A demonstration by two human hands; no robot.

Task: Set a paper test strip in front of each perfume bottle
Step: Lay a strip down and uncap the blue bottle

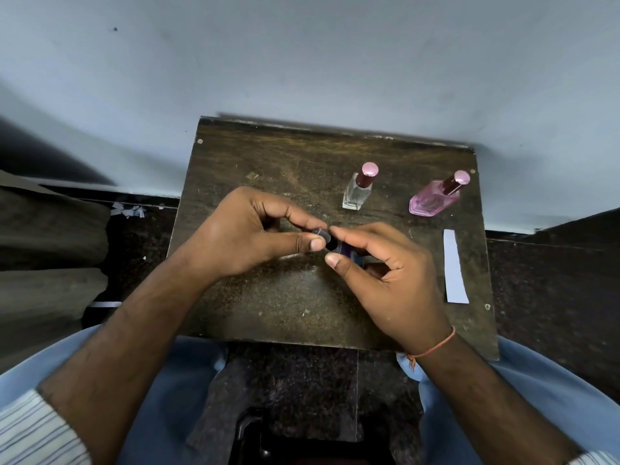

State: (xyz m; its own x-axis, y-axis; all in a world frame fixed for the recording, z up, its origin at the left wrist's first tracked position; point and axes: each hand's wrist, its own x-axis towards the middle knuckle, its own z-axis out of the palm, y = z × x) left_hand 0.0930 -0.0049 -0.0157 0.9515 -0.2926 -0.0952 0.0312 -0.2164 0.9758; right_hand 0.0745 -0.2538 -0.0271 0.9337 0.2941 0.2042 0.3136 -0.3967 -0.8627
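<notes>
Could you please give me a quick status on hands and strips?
Both hands, left hand and right hand, pinch a small dark bottle. One paper strip before the pink bottle. Clear bottle stripless.

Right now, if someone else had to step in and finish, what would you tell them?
Left hand pinches a dark cap; right hand grips a small dark bottle above the table.
Clear bottle and pink bottle stand at the back right.
Done: one paper strip lies in front of the pink bottle.
Left: strips for the clear bottle and the held bottle.
</notes>
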